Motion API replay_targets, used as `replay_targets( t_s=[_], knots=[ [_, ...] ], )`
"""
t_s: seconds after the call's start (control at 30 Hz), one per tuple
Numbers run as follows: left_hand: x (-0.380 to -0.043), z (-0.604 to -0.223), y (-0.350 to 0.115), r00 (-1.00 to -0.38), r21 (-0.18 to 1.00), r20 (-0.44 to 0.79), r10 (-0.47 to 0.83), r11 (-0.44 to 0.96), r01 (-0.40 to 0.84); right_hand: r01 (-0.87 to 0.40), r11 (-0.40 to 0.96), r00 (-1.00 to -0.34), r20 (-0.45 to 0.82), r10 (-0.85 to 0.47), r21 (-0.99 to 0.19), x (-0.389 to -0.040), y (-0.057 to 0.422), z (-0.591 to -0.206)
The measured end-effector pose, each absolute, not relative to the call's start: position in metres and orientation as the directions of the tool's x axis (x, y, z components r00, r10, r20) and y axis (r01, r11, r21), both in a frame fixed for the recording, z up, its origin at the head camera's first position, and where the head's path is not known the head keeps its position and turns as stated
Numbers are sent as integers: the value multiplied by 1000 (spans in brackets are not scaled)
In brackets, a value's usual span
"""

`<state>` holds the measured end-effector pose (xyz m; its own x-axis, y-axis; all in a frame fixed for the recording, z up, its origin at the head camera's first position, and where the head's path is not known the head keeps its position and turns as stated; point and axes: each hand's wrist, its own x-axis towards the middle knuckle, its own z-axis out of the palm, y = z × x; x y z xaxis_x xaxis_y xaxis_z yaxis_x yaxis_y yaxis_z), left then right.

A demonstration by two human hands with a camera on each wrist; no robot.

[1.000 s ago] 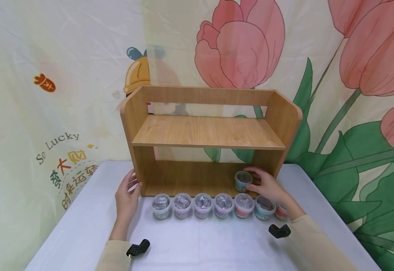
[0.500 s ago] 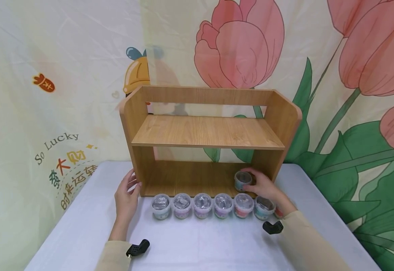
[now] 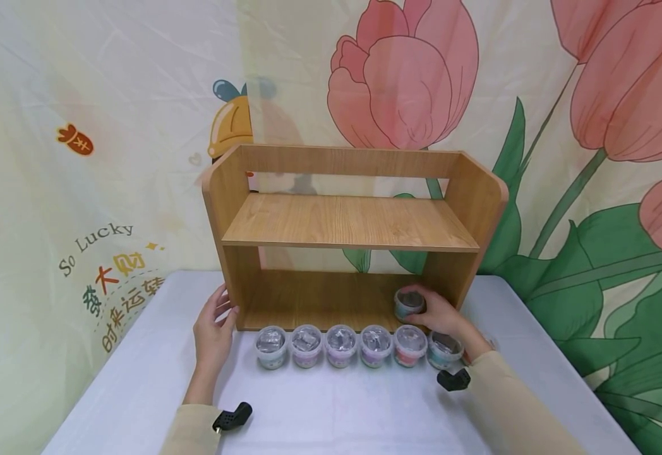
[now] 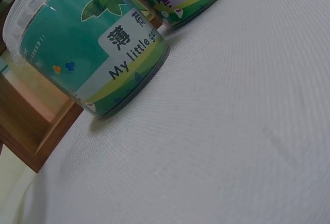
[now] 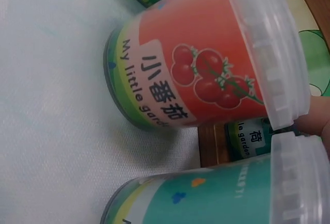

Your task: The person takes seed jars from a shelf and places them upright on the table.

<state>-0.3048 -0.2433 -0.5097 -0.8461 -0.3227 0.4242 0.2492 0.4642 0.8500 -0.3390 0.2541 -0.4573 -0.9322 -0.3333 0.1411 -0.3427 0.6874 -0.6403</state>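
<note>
My right hand (image 3: 436, 311) grips a small lidded planting tub (image 3: 406, 309) with a teal label, at the right of the lower shelf of a wooden desk shelf (image 3: 325, 302). The fingers lie over part of its lid, the thumb at its near side. My left hand (image 3: 214, 328) rests at the outer face of the left side panel, fingers fairly straight. Before the shelf stands a row of similar tubs, among them a mint tub (image 4: 98, 53) in the left wrist view and a cherry-tomato tub (image 5: 201, 64) in the right wrist view. Neither wrist view shows the full hand.
The row of tubs runs along the shelf's front edge on a white-clothed table (image 3: 331, 411). A teal tub (image 3: 443, 349) stands close under my right wrist. The upper shelf board (image 3: 348, 221) lies above my right hand. A printed cloth (image 3: 109, 158) hangs behind.
My right hand and forearm have shifted slightly left, with the fingers further over the held tub's lid. The forearm now hides most of the red tub at the row's right end.
</note>
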Motion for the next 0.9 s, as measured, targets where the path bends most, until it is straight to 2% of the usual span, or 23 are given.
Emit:
replay_targets(
  t_s=[0.57, 0.9],
  knots=[
    [-305, -511, -242, -839, 846, 435, -327, 468, 257, -317, 721, -944, 132, -302, -617, -342, 254, -458],
    [-305, -511, -243, -835, 842, 446, -322, 467, 270, -409, 667, -911, 247, -329, -623, -328, 253, -438]
  ],
)
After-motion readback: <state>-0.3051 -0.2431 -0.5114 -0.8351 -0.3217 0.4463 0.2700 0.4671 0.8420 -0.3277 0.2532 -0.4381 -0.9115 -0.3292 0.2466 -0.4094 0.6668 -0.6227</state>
